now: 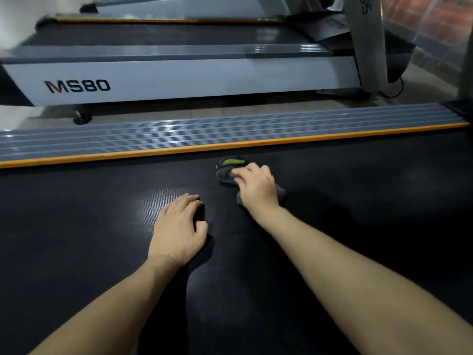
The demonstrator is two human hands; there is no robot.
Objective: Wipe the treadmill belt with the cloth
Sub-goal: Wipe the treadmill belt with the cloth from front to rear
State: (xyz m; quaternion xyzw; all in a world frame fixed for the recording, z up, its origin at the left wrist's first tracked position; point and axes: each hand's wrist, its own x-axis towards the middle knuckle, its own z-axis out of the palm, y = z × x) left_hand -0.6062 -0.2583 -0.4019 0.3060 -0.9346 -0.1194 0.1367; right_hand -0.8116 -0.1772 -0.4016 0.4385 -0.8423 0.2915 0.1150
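On treadmill belt, near orange edge strip: grey-green cloth bunched under right hand, fingers curled gripping it. Left hand pressed on belt just beside, fingers bent, holding nothing.

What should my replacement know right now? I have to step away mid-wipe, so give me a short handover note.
Right hand: grips the dark cloth with a green patch, pressed on the treadmill belt near the orange edge strip.
Left hand: rests flat on the belt, holds nothing.
Done: cannot tell how much is wiped.
Left: work the cloth over the rest of the belt.
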